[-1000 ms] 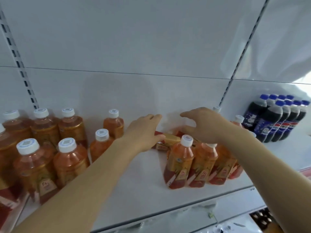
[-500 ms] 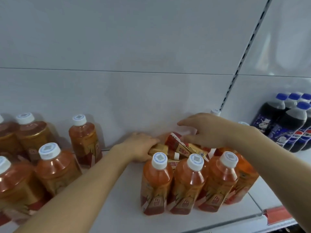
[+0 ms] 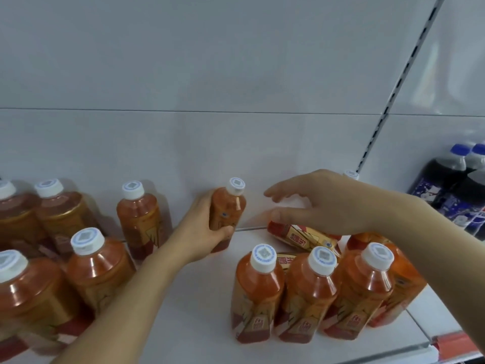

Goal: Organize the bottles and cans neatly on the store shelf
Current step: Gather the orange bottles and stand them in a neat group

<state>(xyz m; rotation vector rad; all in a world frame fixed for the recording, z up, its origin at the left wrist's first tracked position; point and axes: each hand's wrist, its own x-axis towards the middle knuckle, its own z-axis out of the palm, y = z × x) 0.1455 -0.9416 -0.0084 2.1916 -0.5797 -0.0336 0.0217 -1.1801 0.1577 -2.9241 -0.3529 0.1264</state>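
A: At the back of the shelf (image 3: 199,298), against the white wall (image 3: 236,153), the left hand (image 3: 203,233) grips a tea bottle (image 3: 227,206), thumb and fingers curled round its lower body. The bottle stands nearly upright, white cap (image 3: 237,185) leaning a little right, and its foot looks just at the seam where shelf meets wall.

B: Room around it?

A: Plenty. A bare white lane runs from the front edge (image 3: 393,353) up to that bottle, between the left cluster (image 3: 99,269) and the front row (image 3: 312,292). A lone bottle (image 3: 137,219) stands at the wall just left of the hand, a small gap between them.

B: And the right hand (image 3: 325,203)?

A: Spread and relaxed, fingers pointing left, holding nothing. It hovers over a fallen bottle (image 3: 301,236) lying on its side behind the front row, red base toward the left. I cannot tell whether the thumb touches it.

B: The right-hand side of the shelf?

A: Crowded. Three bottles stand shoulder to shoulder near the front edge, a fourth (image 3: 401,285) just behind on the right, close to the shelf's right end. A slotted upright (image 3: 399,85) climbs the wall above, and beyond it are dark cola bottles (image 3: 456,187) with blue caps.
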